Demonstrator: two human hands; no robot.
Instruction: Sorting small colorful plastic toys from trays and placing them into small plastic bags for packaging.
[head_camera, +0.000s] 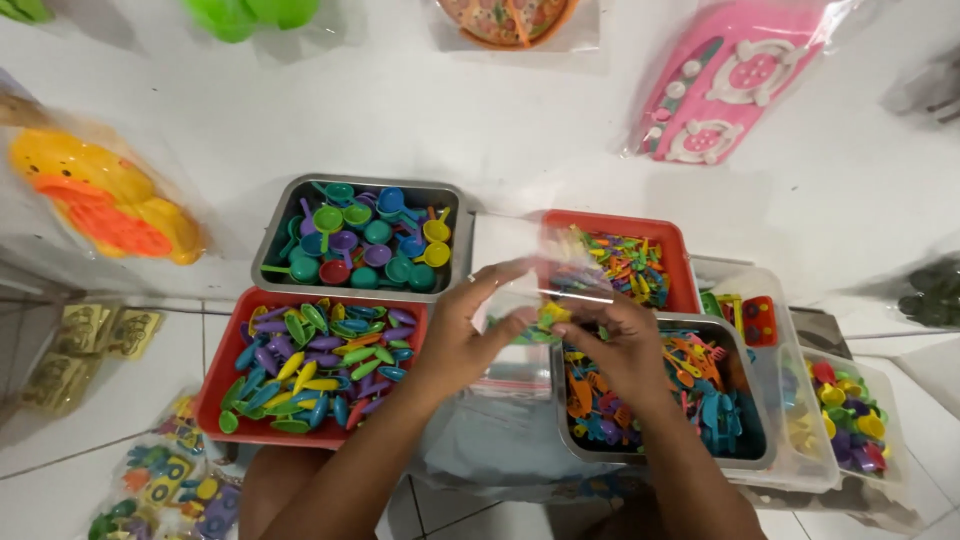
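Note:
My left hand and my right hand meet over the trays and together hold a small clear plastic bag with a few small coloured toy pieces at its lower edge. Below the hands lies a stack of clear bags. Under my right hand stands a metal tray of orange, blue and purple toy forks and combs. Left of my left hand is a red tray of coloured toy spoons.
A metal tray of small toy pans stands behind the red one. A red tray of tiny multicoloured cutlery sits behind my hands. Clear tubs with coloured pieces stand at the right. Packed toys, among them a pink stove set, hang on the white wall.

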